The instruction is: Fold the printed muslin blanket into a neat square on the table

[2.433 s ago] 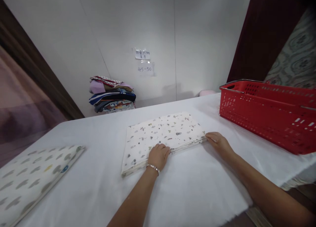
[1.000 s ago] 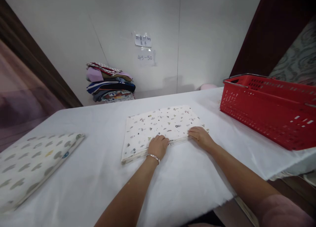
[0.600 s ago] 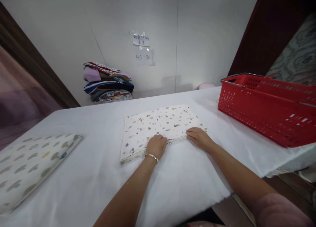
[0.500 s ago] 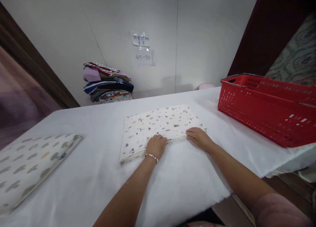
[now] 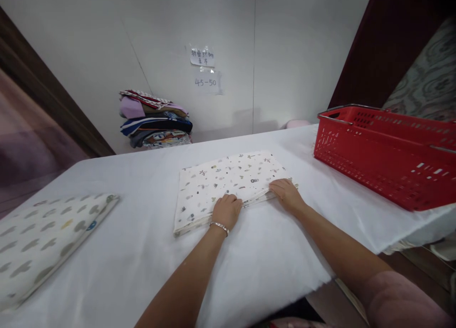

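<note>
A folded white cloth (image 5: 228, 176) printed with small plants and animals lies in the middle of the table. My left hand (image 5: 227, 211), with a silver bracelet at the wrist, rests on its near edge, fingers laid over the top; the thumb is hidden. Farther right along that edge, my right hand (image 5: 286, 194) has its fingers closed on the upper layer, which is slightly raised there. Below it, the stacked layers show between the hands. Another folded cloth (image 5: 46, 237), white with grey cloud-like shapes, lies at the left.
A red plastic basket (image 5: 384, 161) with metal handles stands on the right of the white-covered table (image 5: 142, 266). Behind the table's far edge is a pile of folded fabrics (image 5: 156, 121). Two paper notes (image 5: 204, 69) hang on the wall.
My right hand has moved slightly up and away from me, raising the upper layer at the near edge. My left hand stays almost in place.
</note>
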